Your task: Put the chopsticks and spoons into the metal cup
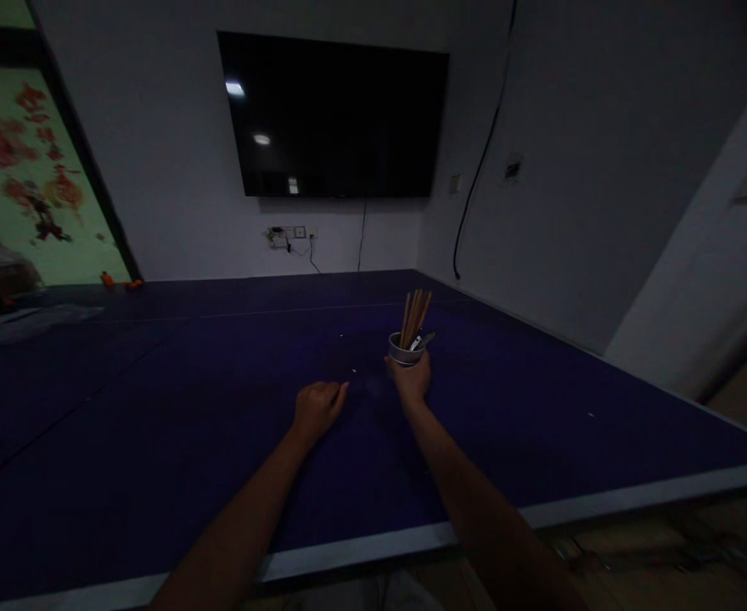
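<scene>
A grey cup [405, 353] stands on the dark blue tabletop [221, 424], and my right hand [413, 379] is wrapped round its near side. Several wooden chopsticks [415, 314] rise out of the cup, leaning slightly right. Beside them, a shiny utensil end [425, 340] pokes over the rim; its kind is too small to tell. To the left, apart from the cup, my left hand [318, 409] rests on the table with its fingers curled in and the thumb pointing right. I see nothing in it.
A black television [339, 119] hangs on the far wall above sockets [290, 233] and cables. Clear plastic sheeting [30, 322] lies at the table's left, with small orange objects [119, 281] behind it. The table's pale front edge [361, 549] runs close to me. Small white scraps dot the surface.
</scene>
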Tool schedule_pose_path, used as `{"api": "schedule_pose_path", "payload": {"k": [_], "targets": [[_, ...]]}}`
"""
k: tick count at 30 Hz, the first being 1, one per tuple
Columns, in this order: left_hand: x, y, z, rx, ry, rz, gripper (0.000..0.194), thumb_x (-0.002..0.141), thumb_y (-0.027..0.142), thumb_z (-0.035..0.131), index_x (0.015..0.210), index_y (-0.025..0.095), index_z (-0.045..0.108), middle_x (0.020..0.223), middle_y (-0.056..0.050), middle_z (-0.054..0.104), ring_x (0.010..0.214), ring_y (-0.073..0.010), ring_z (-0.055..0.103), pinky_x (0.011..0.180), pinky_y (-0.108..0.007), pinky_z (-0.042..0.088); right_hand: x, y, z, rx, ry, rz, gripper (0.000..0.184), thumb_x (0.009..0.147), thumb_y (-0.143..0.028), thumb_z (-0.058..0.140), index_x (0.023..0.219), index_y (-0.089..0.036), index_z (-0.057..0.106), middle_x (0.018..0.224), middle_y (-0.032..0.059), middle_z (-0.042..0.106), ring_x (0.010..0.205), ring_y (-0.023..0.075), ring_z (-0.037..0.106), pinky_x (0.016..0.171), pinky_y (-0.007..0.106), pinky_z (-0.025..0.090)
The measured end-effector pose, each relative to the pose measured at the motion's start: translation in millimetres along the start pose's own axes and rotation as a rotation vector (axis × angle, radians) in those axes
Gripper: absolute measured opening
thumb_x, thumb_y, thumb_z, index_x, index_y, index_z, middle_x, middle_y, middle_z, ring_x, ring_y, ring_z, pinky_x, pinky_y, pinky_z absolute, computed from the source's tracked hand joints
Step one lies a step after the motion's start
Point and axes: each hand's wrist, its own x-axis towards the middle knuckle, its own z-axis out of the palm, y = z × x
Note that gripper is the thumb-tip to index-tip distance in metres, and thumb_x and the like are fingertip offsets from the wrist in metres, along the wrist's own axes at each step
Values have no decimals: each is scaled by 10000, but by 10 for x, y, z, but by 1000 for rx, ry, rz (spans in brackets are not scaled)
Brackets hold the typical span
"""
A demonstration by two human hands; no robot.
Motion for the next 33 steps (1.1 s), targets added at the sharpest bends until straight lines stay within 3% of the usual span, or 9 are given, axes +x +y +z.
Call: {"api": "schedule_pose_path", "payload": {"k": [4, 7, 10, 18, 21, 24, 28, 31, 33], "targets": [[-9, -7, 13, -16, -25, -28, 381, 906, 341, 388, 634, 183, 603, 568, -35, 609, 554, -122, 555, 556, -227, 389, 254, 66, -208, -85, 137, 30, 792, 519, -451, 731, 1213, -164, 479, 1133, 138, 611, 1021, 269, 577, 846, 344, 429], [12, -8, -6, -100, 15, -104, 248, 889, 262, 387, 915, 193, 624, 849, -60, 673, 775, -153, 610, 700, -260, 462, 374, 141, -333, -147, 195, 62, 829, 514, -444, 737, 1238, -148, 463, 1165, 161, 594, 1053, 293, 563, 872, 368, 421], [36, -44, -19, -159, 56, -170, 344, 798, 99, 372, 1071, 183, 565, 1020, -81, 635, 955, -178, 573, 817, -310, 465, 403, 191, -378, -146, 201, 80, 837, 523, -453, 729, 1252, -152, 450, 1175, 157, 591, 1057, 292, 565, 879, 374, 426], [3, -202, 6, -212, -148, -208, 278, 620, 17, 349, 630, 192, 565, 644, -30, 585, 675, -153, 559, 640, -250, 418, 333, 192, -327, -118, 158, 93, 978, 555, -450, 726, 1371, -129, 294, 1296, 196, 487, 1183, 310, 473, 958, 399, 374], [0, -246, -11, -139, -210, -288, 250, 652, 49, 358, 578, 190, 552, 584, -15, 571, 591, -137, 530, 561, -225, 349, 250, 45, -379, -186, 258, 107, 1167, 543, -531, 735, 1422, -47, 141, 1401, 284, 301, 1288, 369, 321, 1005, 474, 309], [12, -285, -27, -63, -208, -353, 243, 680, 81, 370, 570, 188, 558, 579, -15, 584, 577, -134, 522, 534, -219, 301, 104, -191, -457, -263, 395, -76, 1082, 682, -602, 603, 1438, -42, 69, 1471, 267, 127, 1345, 370, 179, 1018, 541, 248], [31, -307, -22, 4, -215, -367, 260, 711, 105, 365, 571, 185, 568, 583, -21, 596, 566, -133, 514, 521, -220, 270, -168, -435, -406, -199, 196, -494, 505, 878, -305, 349, 1344, -114, 389, 1391, 179, 367, 1289, 269, 326, 991, 459, 310], [41, -304, -10, 31, -248, -335, 265, 723, 121, 363, 587, 186, 581, 598, -24, 606, 563, -134, 515, 517, -221, 264, -390, -502, -217, -138, -259, -809, 377, 827, -102, 322, 945, -188, 670, 988, 87, 652, 959, 173, 567, 860, 310, 409], [47, -299, -2, 45, -259, -318, 269, 722, 124, 361, 592, 186, 588, 603, -27, 609, 561, -136, 516, 514, -223, 261, -515, -521, -87, -209, -497, -878, 335, 783, -57, 369, 709, -185, 670, 724, 54, 652, 736, 143, 579, 720, 247, 423]]}}
